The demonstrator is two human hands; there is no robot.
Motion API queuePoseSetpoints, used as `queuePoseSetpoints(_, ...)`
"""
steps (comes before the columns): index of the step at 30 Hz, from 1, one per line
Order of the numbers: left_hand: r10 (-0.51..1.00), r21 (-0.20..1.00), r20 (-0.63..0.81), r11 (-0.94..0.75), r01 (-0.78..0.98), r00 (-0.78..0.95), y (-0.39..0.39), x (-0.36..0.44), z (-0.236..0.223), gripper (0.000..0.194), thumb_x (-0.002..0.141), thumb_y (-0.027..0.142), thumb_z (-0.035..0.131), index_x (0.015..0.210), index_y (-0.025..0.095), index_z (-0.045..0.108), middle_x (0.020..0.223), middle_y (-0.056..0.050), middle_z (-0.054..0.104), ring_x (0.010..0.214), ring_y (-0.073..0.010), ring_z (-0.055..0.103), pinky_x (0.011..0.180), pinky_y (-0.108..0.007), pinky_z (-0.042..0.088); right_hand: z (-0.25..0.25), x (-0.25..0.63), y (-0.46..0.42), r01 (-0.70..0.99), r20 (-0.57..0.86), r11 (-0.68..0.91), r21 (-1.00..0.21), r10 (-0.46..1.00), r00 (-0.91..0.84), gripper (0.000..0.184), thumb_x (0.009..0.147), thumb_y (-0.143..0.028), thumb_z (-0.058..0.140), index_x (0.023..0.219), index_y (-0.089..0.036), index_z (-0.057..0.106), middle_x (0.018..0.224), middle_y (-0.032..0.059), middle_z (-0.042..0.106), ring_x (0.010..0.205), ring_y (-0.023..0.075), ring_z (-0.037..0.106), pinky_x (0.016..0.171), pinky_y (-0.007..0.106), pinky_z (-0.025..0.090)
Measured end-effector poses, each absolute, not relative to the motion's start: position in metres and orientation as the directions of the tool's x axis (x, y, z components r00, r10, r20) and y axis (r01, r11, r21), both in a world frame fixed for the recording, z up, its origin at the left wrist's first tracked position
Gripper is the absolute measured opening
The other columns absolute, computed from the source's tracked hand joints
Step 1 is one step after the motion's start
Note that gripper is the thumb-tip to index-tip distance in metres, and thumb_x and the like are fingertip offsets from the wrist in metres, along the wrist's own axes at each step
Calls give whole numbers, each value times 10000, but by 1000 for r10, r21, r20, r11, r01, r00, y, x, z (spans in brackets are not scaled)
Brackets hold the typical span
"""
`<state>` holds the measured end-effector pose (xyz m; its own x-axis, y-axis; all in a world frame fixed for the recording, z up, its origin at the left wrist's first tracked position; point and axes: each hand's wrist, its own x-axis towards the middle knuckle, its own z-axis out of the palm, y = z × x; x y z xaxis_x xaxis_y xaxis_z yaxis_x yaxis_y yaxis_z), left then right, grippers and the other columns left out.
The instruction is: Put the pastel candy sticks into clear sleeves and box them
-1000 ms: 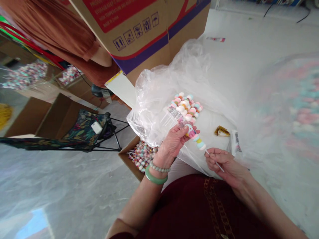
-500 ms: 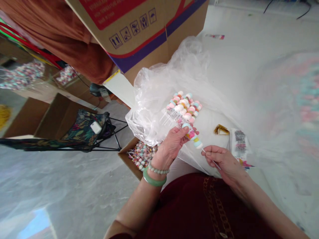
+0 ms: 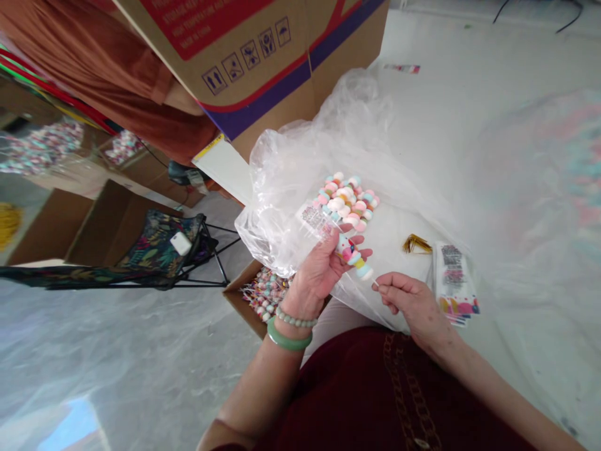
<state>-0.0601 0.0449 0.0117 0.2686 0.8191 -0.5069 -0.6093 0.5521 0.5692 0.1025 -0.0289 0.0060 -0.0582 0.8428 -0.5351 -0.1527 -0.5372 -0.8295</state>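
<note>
My left hand (image 3: 323, 263) holds a marshmallow stick (image 3: 361, 268), a column of pastel blue, yellow and white pieces, in a clear printed plastic sleeve (image 3: 312, 219). The thumb presses on the sleeve while the other fingers lie behind, partly spread. With closed fingertips, my right hand (image 3: 413, 304) pinches the thin white stick at the lower end of the marshmallows. Just beyond my left hand, a pile of marshmallow sticks (image 3: 345, 199) in pink, white and blue lies on the clear plastic sheet (image 3: 286, 163).
Gold twist ties (image 3: 416, 243) and a stack of printed sleeves (image 3: 453, 275) lie right of my hands. An open carton (image 3: 244, 300) of marshmallow sticks stands below left. A large cardboard box (image 3: 267, 81) is at the back, beside a person in brown clothing (image 3: 107, 81). A folding chair (image 3: 154, 244) stands left.
Both hands have shifted slightly left with the marshmallow stick. My left fingers have spread more, and the sleeve's printed end has swung left. The stack of sleeves shows more fully.
</note>
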Motion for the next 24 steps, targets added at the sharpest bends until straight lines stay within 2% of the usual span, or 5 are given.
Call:
queuePoseSetpoints(5, 857, 549, -502, 421, -722, 119, 46, -50, 5, 190, 880, 305, 555, 917, 134, 628, 914, -71, 689, 893, -183, 673, 904, -353, 506, 5, 104, -29, -72, -518, -518, -852, 855, -24, 139, 710, -302, 620, 737, -176, 674, 526, -40, 485, 496, 91, 385, 479, 239, 270)
queuePoseSetpoints(12, 889, 480, -452, 308, -821, 69, 41, -37, 7, 174, 902, 321, 524, 881, 176, 617, 942, -35, 681, 1037, -187, 632, 943, -371, 477, 6, 105, -28, -116, -534, -534, -838, 845, -30, 132, 699, -297, 638, 721, -172, 675, 535, -35, 499, 498, 89, 389, 475, 231, 287)
queuePoseSetpoints(16, 904, 513, -415, 325, -795, 101, 40, -36, 9, 174, 884, 334, 552, 912, 176, 621, 915, -37, 683, 1045, -201, 629, 954, -376, 462, 6, 107, -28, -173, -540, -548, -818, 836, -97, 141, 696, -292, 651, 731, -159, 684, 518, -30, 488, 499, 86, 381, 463, 222, 271)
queuePoseSetpoints(20, 888, 530, -444, 372, -762, 125, 39, -39, 9, 183, 877, 324, 561, 906, 154, 623, 855, -43, 678, 978, -195, 651, 953, -365, 463, 4, 109, -28, -240, -574, -599, -764, 800, -173, 153, 674, -293, 673, 717, -146, 683, 523, -20, 500, 488, 77, 364, 454, 216, 255)
queuePoseSetpoints(24, 883, 528, -457, 365, -767, 105, 39, -38, 9, 175, 876, 318, 561, 898, 156, 623, 871, -43, 677, 953, -186, 655, 956, -362, 462, 2, 110, -29, -236, -578, -608, -758, 794, -187, 163, 672, -299, 680, 732, -148, 688, 539, -15, 516, 487, 81, 365, 458, 221, 256)
